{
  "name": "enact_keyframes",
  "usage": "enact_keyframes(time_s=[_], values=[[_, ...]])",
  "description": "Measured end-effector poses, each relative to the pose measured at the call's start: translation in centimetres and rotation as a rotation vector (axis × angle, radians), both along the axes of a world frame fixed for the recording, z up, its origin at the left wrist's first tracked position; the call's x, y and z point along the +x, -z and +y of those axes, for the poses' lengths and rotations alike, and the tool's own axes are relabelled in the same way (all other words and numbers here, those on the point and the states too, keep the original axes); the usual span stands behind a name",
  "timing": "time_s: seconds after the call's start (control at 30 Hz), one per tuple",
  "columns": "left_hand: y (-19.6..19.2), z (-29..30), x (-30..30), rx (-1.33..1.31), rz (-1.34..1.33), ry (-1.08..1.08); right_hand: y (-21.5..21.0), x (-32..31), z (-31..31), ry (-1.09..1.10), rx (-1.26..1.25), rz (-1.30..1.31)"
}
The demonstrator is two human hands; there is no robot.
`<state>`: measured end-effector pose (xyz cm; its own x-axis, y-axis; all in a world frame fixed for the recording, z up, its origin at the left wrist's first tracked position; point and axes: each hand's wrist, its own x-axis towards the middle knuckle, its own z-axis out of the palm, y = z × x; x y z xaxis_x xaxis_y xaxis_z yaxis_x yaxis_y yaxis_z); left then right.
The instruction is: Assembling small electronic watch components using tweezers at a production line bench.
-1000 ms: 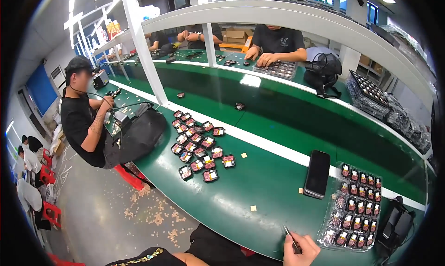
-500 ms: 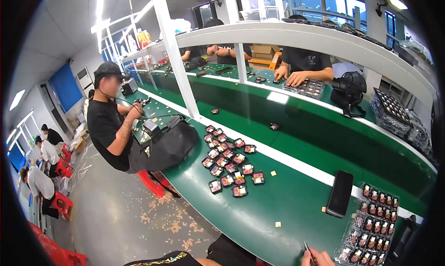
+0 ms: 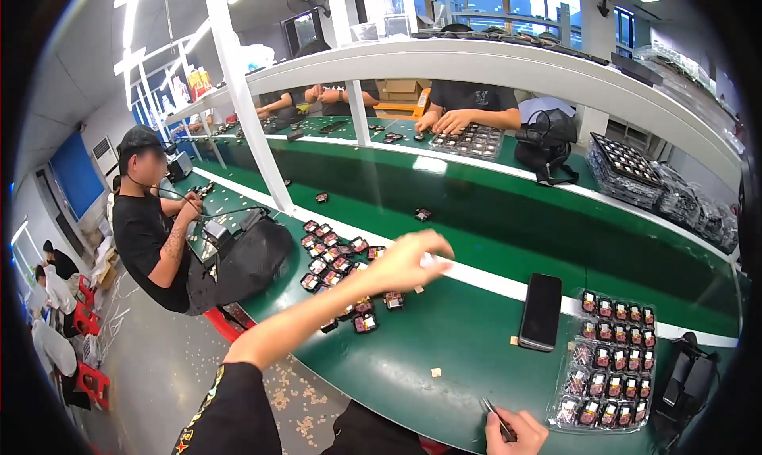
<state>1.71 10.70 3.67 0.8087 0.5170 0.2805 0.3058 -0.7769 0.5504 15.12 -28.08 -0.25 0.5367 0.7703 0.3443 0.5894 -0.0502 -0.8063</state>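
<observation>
My left hand [image 3: 406,263] reaches out over the green table, above the white strip by the belt. Its fingers are bent but apart, and nothing shows between them. Beneath and beside that arm lies a loose cluster of small black parts [image 3: 364,322] with reddish faces and pale labels; the arm hides some of them. At the table's near edge my right hand [image 3: 514,434] is closed around a pair of metal tweezers [image 3: 490,408], tips pointing away from me. To its right sits a clear plastic tray [image 3: 562,391] holding rows of similar black parts.
A black phone [image 3: 540,312] lies beside the tray, with a black strapped item [image 3: 686,376] at the far right. Small beige squares [image 3: 436,372] dot the table. A single part [image 3: 422,215] rests on the green belt [image 3: 476,205]. Co-workers sit at left and across.
My left arm has come into view and stretched across the cluster toward the belt. My right hand shows more fully, with the tweezers. The whole view has shifted.
</observation>
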Motion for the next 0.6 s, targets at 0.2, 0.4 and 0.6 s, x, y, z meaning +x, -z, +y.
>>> enact_keyframes(time_s=[0.2,0.4,0.6], values=[[5.5,12.8,4.4,0.366,0.168,-0.491,0.3,0.2,0.2,0.02,0.037,0.011],[6.6,13.0,4.8,0.281,0.097,-0.469,0.8,-0.4,-0.8,0.047,0.097,0.007],[3.0,-2.1,2.7,-0.015,-0.066,0.193,-0.3,-0.2,-0.7,0.084,0.048,0.102]])
